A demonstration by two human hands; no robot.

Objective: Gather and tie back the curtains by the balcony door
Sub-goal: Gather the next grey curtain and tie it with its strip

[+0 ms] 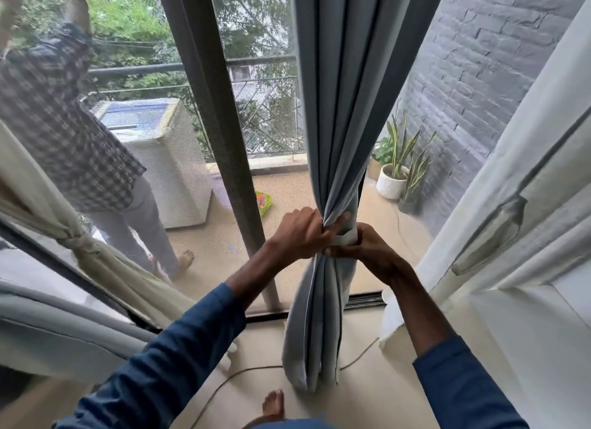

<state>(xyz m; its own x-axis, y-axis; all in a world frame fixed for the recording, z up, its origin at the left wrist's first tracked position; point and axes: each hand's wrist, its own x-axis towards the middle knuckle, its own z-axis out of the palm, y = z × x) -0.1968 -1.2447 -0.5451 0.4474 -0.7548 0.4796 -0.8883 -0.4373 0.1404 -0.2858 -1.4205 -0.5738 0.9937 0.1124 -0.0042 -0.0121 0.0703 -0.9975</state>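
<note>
A grey-blue curtain (339,109) hangs in front of the balcony door, bunched into a narrow bundle at waist height. A matching fabric tie-back band (347,236) wraps around the bundle. My left hand (302,233) grips the gathered folds from the left, thumb pressed on the cloth. My right hand (372,248) holds the band's end on the right side of the bundle. Below my hands the curtain's lower part (315,326) drops loose to the floor. A cream curtain (83,243) at the left is knotted back.
Behind the sliding screen door frame (224,134) a person in a checked shirt (64,131) stands on the balcony beside a washing machine (166,147). Potted plants (396,172) stand by the brick wall. A cord (243,374) lies on the floor near my bare foot (273,403). White curtains (511,236) hang at right.
</note>
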